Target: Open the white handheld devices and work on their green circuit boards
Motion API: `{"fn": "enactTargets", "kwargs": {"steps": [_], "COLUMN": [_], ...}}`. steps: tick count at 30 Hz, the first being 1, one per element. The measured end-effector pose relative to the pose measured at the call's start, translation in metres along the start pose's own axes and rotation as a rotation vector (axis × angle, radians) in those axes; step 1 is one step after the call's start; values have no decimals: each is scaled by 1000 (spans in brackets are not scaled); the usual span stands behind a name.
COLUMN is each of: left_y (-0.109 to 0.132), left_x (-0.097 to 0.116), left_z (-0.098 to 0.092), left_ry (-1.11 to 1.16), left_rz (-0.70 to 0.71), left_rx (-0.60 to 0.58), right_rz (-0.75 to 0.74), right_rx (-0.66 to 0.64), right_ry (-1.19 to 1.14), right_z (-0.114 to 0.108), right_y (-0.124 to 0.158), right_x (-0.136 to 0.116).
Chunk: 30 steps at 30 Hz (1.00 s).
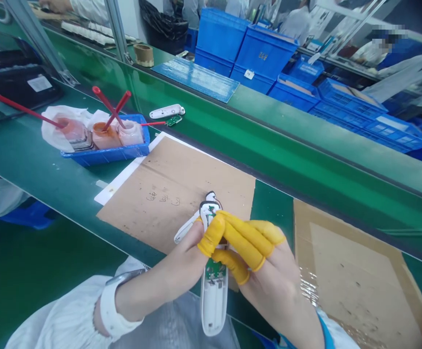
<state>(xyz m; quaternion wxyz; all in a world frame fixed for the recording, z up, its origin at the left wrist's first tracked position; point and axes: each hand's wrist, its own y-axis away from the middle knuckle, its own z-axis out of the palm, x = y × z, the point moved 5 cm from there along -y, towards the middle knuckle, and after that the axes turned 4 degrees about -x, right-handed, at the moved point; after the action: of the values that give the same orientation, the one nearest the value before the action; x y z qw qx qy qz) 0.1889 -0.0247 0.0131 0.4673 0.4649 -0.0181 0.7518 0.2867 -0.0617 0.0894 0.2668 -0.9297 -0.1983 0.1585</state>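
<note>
An open white plastic device housing (214, 308), long and narrow, is between my hands, its wide dark-rimmed end pointing away from me. A green circuit board (216, 269) shows inside it, above an elongated hollow at the near end. My left hand (192, 242) grips the housing from the left, with a yellow finger cot on the thumb or finger pressed to it. My right hand (258, 252), in several yellow finger cots, closes on its middle from the right, fingertips bunched over the inside. Behind it, a second white shell piece (186, 228) lies on the brown cardboard sheet (182, 169).
At left a blue tray (105, 154) holds jars with red-handled sticks. A white shell (167, 111) with a small green board (174, 120) lies near the ledge. More cardboard (364, 276) is at right. Blue crates (265, 53) and people stand beyond the green bench.
</note>
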Motion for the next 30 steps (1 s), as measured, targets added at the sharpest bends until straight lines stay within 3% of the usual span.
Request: {"fn": "enactTargets", "kwargs": {"steps": [5, 11, 15, 21, 26, 30], "left_y": [-3, -5, -6, -16, -22, -19], "left_x": [7, 17, 11, 0, 0, 6], "left_z": [2, 6, 1, -4, -3, -5], "left_ry": [2, 49, 32, 106, 104, 91], "left_rz": [-41, -27, 17, 14, -78, -106], "left_rx": [21, -5, 71, 99, 113, 126], "right_rz": [133, -9, -37, -272, -214, -26], "right_rx": [12, -79, -44, -200, -143, -12], "right_ry": [40, 98, 115, 97, 44, -89], "right_z": [-5, -1, 4, 5, 6, 0], "right_y": [5, 14, 6, 1, 12, 16], "right_x": [2, -19, -28, -35, -27, -9]}}
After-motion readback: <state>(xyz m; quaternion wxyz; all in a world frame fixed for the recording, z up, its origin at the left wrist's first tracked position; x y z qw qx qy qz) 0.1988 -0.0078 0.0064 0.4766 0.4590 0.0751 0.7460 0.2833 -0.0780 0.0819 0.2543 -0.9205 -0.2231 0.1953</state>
